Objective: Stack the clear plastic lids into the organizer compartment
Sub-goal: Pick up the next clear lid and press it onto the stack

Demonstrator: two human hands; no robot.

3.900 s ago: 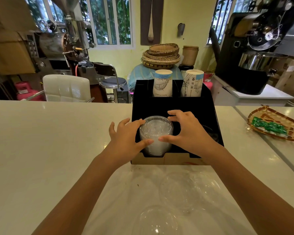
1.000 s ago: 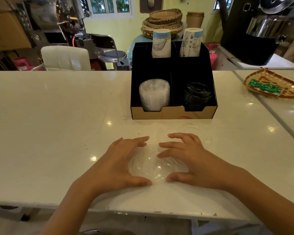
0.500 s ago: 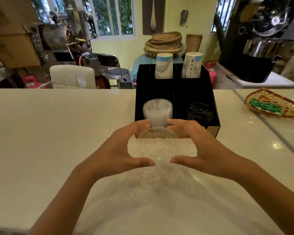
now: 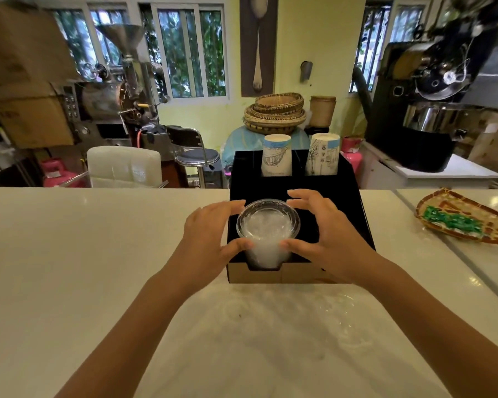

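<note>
A black organizer point(image 4: 354, 196) with a cardboard front stands on the white counter. Its front left compartment holds a stack of clear plastic lids point(image 4: 266, 239). My left hand point(image 4: 210, 234) and my right hand point(image 4: 328, 234) cup the top of that stack from both sides, thumbs toward me and fingers behind, holding the topmost lid on the stack. My right hand hides the front right compartment. More clear lids point(image 4: 339, 326) lie faintly visible on the counter in front of the organizer.
Two upside-down stacks of paper cups point(image 4: 276, 159) stand in the organizer's back compartments. A woven tray point(image 4: 466, 222) with a green packet lies on the counter at the right. Coffee roasting machines, a chair and a stool stand behind the counter.
Both hands carried lids from the counter forward and up onto the stack in the front left compartment. The camera view tilted up.
</note>
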